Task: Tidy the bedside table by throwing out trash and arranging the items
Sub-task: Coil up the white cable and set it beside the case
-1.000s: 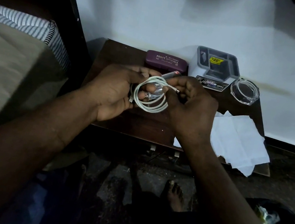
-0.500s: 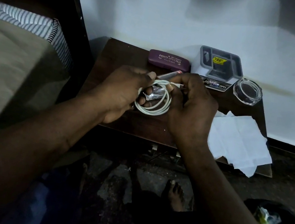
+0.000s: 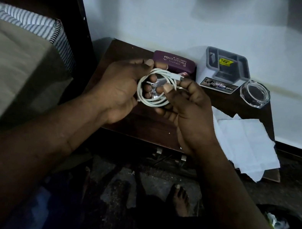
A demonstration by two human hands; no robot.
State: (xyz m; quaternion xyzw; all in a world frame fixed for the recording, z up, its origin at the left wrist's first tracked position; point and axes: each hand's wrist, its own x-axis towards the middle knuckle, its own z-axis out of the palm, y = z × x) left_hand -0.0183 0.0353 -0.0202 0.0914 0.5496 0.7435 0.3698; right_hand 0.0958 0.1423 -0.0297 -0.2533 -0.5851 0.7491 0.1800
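While bundling, by the look of the loops: gripping cable (image 3: 139, 89) coil in left hand (image 3: 118, 86), fingers curled through the ring to stop it springing open. Pinching the free tail with right hand (image 3: 189, 109), thumb and forefinger just behind plug (image 3: 178, 77), probably to tuck it in. Coil sits between both hands, over table (image 3: 143, 127), flat face toward camera, slightly taller than wide. Plug pointing right, past right fingertips toward organizer (image 3: 224, 72). Also caught in left fingers: foil scrap (image 3: 154, 85).
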